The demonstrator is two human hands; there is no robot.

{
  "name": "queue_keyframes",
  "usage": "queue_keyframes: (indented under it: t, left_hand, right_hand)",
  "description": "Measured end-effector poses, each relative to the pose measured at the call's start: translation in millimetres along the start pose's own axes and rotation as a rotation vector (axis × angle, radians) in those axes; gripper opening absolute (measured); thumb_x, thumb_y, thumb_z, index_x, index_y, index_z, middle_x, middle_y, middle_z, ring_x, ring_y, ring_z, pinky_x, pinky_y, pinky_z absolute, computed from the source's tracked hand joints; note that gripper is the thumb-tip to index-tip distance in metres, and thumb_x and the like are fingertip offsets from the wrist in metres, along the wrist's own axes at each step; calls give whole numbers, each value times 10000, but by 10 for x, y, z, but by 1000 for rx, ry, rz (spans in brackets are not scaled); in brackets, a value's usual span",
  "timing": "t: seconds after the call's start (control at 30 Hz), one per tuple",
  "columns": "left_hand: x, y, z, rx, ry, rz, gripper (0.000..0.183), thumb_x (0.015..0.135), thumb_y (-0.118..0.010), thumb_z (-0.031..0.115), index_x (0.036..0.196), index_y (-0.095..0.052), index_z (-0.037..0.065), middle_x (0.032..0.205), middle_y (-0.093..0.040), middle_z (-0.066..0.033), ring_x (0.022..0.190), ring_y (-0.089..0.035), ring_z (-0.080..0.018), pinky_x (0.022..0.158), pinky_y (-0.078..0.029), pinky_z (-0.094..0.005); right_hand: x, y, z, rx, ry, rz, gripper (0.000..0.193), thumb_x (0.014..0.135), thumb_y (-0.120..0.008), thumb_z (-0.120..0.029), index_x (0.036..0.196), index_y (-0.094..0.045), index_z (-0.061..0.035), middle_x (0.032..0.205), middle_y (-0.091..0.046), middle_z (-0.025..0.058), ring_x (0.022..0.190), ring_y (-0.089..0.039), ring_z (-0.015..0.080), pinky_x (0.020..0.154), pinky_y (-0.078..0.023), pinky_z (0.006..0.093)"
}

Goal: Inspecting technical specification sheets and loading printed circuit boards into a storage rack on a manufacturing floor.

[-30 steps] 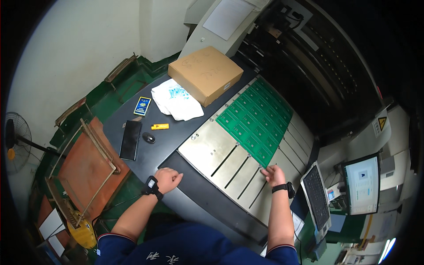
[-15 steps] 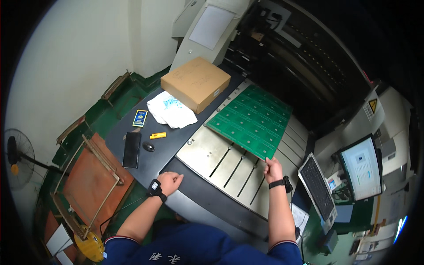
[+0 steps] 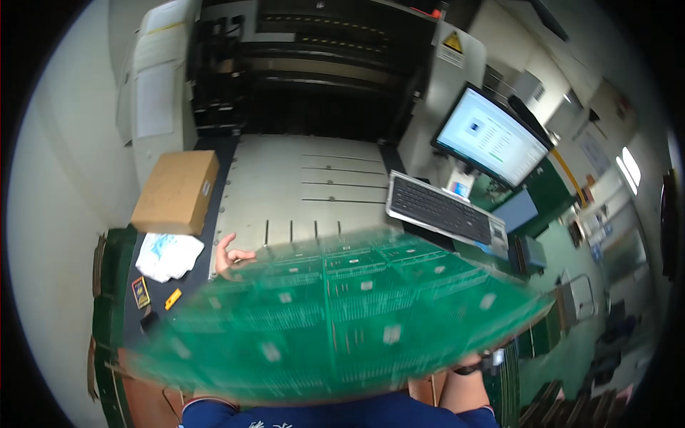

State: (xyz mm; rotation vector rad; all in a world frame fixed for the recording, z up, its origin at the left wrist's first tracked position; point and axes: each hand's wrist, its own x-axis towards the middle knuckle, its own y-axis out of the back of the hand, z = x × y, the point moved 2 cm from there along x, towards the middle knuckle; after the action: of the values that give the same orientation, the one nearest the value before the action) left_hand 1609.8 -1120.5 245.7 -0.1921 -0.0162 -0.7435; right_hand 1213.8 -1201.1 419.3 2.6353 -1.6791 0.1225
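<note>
A large green circuit board panel (image 3: 367, 285) spans the space in front of me, lifted off the machine bed and blurred by motion. My right hand (image 3: 469, 361) grips its near right edge; most of the fingers are hidden by the panel. At the panel's far left edge is my left hand (image 3: 230, 258), fingers spread apart; the panel covers the rest of that hand and the forearm. Whether it touches the edge, I cannot tell. Beyond the panel lies the slotted metal bed (image 3: 271, 178) of the machine.
A cardboard box (image 3: 175, 191) stands left of the bed, with a white cloth (image 3: 170, 257), a small card pack (image 3: 141, 292) and a yellow utility knife (image 3: 173, 299) nearer me. To the right are a keyboard (image 3: 439, 207) and a monitor (image 3: 492, 135).
The panel has come off the metal bed toward me, my right hand drawing back with it. My left hand has moved from the table edge to the panel's far left edge. My view has turned right.
</note>
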Motion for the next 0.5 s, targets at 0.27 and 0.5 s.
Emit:
queue_keyframes:
  t: [0.27, 0.5]
  left_hand:
    - [-342, -130, -128, -166, 222, 203, 249, 885, -591, 206, 1061, -510, 50, 833, -598, -37, 716, -551, -96, 631, -450, -218]
    - [-1562, 721, -589, 683, 136, 324, 234, 830, -594, 183, 990, -551, 17, 828, -634, -133, 820, -615, -281, 779, -473, -360]
  right_hand:
    - [-79, -46, 1554, -24, -279, 68, 258, 873, -602, -141, 1065, -567, 28, 933, -631, 48, 818, -571, 116, 748, -468, 270]
    - [1186, -506, 1975, 119, -533, -99, 270, 892, -510, -118, 1108, -527, 44, 1045, -606, 129, 896, -595, 215, 789, -487, 350]
